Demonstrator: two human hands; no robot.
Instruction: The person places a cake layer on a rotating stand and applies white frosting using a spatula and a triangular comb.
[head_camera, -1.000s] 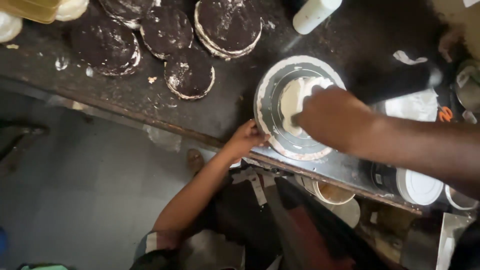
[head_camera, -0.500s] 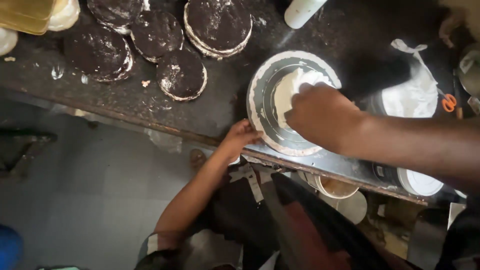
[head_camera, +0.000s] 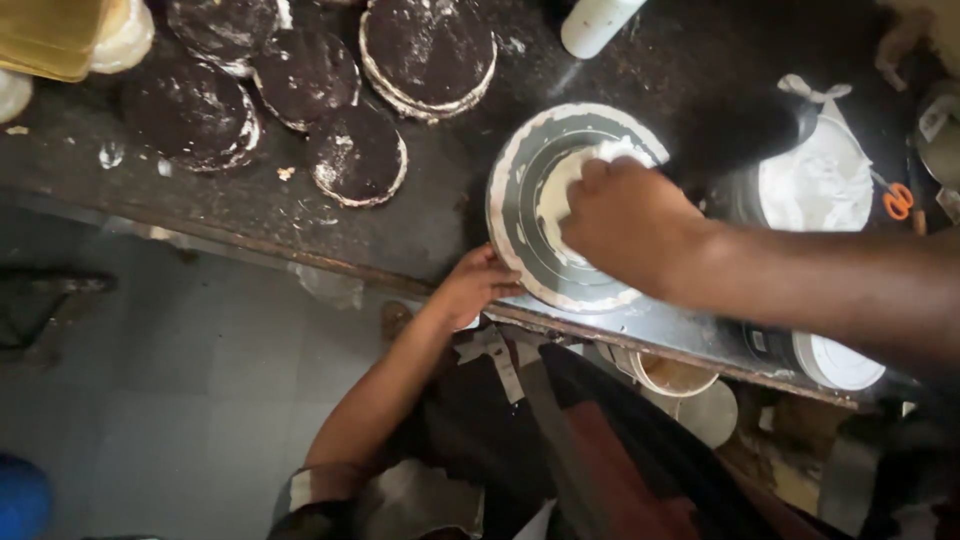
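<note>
While dark cakes (head_camera: 355, 155) crowd the counter (head_camera: 250, 205), the right hand (head_camera: 620, 225) presses cream; left hand (head_camera: 475, 285) grips the turntable (head_camera: 520, 200).

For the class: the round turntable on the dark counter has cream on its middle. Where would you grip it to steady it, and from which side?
Probably the rim of the turntable at its near-left edge, from the counter's front. The left hand already rests there; the right hand covers the creamy middle, and the white tub crowds the far right.
</note>
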